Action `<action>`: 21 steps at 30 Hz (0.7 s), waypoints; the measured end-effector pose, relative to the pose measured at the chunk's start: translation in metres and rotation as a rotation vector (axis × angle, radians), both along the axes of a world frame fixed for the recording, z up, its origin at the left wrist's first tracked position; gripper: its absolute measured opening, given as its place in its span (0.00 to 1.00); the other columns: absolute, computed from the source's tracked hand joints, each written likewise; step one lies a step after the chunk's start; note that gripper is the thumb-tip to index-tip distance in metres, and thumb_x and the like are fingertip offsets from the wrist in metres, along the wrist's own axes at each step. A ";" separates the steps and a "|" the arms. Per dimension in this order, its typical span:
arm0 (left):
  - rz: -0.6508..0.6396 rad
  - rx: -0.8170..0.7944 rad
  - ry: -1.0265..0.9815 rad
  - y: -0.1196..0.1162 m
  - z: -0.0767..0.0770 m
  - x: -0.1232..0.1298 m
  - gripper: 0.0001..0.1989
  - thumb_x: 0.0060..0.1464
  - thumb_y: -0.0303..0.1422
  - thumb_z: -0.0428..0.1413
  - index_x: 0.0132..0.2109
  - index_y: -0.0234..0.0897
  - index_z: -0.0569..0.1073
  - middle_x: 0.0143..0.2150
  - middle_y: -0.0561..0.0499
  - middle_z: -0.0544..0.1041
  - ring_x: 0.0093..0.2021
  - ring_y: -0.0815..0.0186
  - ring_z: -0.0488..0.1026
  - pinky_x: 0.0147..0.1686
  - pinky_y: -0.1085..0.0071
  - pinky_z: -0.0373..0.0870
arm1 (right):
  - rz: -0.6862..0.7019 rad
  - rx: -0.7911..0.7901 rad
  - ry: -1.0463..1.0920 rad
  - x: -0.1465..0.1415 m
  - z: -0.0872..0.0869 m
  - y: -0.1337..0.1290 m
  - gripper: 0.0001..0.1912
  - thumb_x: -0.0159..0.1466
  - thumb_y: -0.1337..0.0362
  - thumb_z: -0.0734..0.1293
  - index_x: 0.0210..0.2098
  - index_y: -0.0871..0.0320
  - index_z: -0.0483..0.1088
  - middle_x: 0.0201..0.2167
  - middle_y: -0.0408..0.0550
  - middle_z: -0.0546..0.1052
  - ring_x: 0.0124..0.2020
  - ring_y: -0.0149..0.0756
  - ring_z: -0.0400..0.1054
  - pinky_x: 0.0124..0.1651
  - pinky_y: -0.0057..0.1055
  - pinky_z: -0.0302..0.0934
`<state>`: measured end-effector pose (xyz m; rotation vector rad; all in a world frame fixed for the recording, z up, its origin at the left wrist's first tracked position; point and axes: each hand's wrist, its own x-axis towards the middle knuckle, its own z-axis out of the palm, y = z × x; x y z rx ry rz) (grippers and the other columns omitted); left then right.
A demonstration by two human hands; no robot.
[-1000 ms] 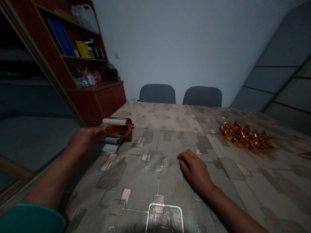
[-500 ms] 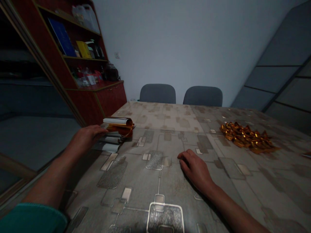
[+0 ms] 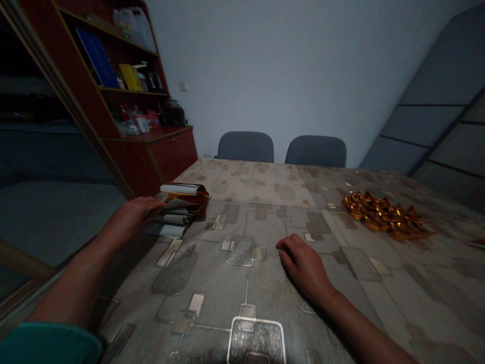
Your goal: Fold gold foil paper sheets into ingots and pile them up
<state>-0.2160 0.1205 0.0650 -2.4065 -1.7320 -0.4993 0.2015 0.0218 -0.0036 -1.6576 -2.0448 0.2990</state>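
While the left hand [image 3: 132, 215] touches a stack of gold papers [image 3: 184, 202] by the worktop [image 3: 242, 298]'s left edge, its grip unclear, the right hand [image 3: 303, 265] rests empty, fingers loosely curled.

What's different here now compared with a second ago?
The left hand has crept slightly forward over the stack of foil sheets, and a top sheet now folds back toward its fingers, showing a grey side where orange showed before. Whether it is gripped, I cannot tell. The right hand, the pile of gold foil pieces and the table stayed as they were.
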 end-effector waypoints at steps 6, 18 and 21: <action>0.113 0.115 -0.026 -0.007 0.006 0.003 0.15 0.57 0.38 0.48 0.39 0.34 0.77 0.41 0.42 0.81 0.39 0.56 0.75 0.40 0.66 0.68 | -0.006 -0.001 0.017 -0.001 0.001 0.000 0.10 0.64 0.72 0.60 0.39 0.56 0.72 0.38 0.47 0.72 0.39 0.39 0.70 0.41 0.32 0.60; -0.006 0.442 -0.239 -0.039 0.010 0.061 0.10 0.62 0.36 0.50 0.42 0.36 0.73 0.43 0.45 0.80 0.41 0.59 0.76 0.46 0.65 0.71 | 0.006 -0.015 0.227 0.000 0.002 0.003 0.08 0.64 0.67 0.61 0.36 0.55 0.72 0.36 0.48 0.75 0.39 0.43 0.70 0.44 0.37 0.60; -0.278 0.418 -0.336 -0.056 0.001 0.096 0.07 0.61 0.30 0.51 0.42 0.39 0.74 0.41 0.47 0.80 0.43 0.59 0.77 0.46 0.65 0.72 | 0.004 -0.037 0.372 0.006 0.007 0.006 0.11 0.68 0.59 0.59 0.39 0.55 0.72 0.36 0.49 0.77 0.39 0.42 0.71 0.44 0.38 0.63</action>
